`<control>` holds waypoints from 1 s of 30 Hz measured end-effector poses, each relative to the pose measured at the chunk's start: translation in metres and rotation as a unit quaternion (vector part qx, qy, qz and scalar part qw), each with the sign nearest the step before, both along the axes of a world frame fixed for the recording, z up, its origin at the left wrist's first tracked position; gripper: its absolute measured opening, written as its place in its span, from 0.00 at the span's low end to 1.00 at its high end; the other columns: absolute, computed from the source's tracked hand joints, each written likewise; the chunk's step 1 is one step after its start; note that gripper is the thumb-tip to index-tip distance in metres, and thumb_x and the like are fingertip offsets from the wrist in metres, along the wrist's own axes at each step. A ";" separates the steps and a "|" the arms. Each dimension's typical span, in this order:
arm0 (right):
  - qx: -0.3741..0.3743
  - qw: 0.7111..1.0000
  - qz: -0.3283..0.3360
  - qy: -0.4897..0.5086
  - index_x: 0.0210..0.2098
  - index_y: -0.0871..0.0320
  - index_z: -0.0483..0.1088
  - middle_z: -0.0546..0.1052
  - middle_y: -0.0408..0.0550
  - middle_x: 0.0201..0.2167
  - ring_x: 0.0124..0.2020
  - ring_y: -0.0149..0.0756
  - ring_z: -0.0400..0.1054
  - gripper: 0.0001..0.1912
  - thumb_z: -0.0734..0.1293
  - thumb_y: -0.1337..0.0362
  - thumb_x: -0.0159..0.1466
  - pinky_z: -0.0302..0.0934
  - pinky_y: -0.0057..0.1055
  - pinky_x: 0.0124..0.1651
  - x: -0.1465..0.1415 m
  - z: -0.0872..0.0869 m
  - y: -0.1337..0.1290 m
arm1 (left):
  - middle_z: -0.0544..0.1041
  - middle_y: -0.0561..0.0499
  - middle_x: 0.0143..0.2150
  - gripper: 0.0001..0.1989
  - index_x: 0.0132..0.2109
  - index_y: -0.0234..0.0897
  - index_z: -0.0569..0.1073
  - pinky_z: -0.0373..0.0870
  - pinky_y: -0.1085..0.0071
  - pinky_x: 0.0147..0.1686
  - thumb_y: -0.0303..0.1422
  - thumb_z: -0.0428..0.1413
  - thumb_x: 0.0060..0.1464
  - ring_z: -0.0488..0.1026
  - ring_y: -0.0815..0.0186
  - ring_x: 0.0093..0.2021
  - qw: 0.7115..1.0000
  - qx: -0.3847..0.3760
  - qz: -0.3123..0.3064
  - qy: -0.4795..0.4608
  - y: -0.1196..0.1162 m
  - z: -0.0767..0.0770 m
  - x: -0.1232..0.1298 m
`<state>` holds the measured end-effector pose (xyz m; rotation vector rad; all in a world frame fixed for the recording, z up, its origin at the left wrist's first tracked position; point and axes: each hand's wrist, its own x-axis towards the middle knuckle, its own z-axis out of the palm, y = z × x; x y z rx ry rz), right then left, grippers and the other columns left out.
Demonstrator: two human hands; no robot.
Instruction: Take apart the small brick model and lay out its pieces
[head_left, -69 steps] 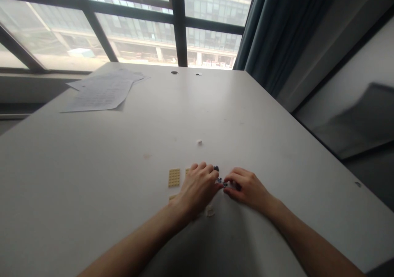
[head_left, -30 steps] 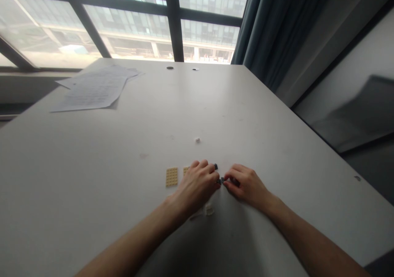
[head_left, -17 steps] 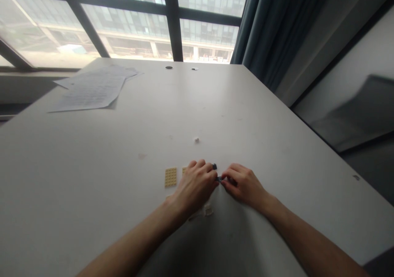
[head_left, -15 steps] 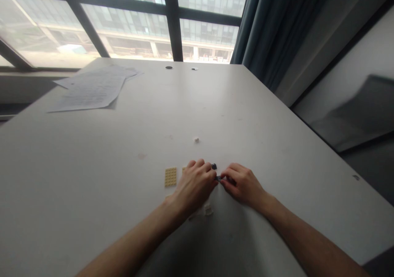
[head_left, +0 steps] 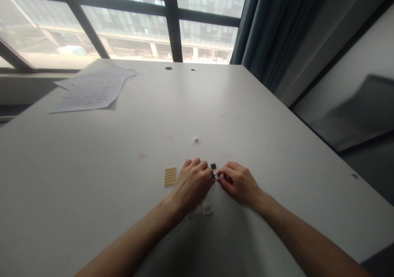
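Note:
Both of my hands meet just above the white table, with their fingertips almost touching. My left hand [head_left: 194,181] is closed in a pinch on a small dark toy brick [head_left: 213,176], mostly covered by the fingers. Thumb and forefinger of my right hand [head_left: 239,183] pinch a tiny whitish piece [head_left: 216,177] right against that brick; whether the two are joined I cannot tell. Just beyond the fingertips lies another dark brick [head_left: 213,166]. To the left of my left hand, a tan studded plate [head_left: 170,176] lies flat on the table.
A pale, see-through-looking piece [head_left: 208,209] lies nearer me, below the left wrist. Farther out sits a small whitish piece [head_left: 196,140]. Printed papers [head_left: 92,90] spread over the far left of the table [head_left: 261,113], which ends at a window.
Both hands have shifted slightly left, the right fingertips a bit more. A whitish piece now shows between the fingertips. A tan bit beside the left hand is now covered.

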<state>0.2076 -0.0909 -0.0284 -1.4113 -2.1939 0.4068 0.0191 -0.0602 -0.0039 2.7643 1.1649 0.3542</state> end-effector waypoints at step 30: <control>0.038 0.999 0.006 -0.010 0.42 0.58 0.74 0.76 0.48 0.37 0.35 0.33 0.70 0.09 0.63 0.70 0.65 0.63 0.30 0.43 -0.044 0.018 0.114 | 0.77 0.53 0.32 0.11 0.39 0.40 0.77 0.70 0.70 0.35 0.40 0.56 0.51 0.72 0.66 0.30 0.832 0.020 0.366 -0.415 0.034 -0.034 -0.144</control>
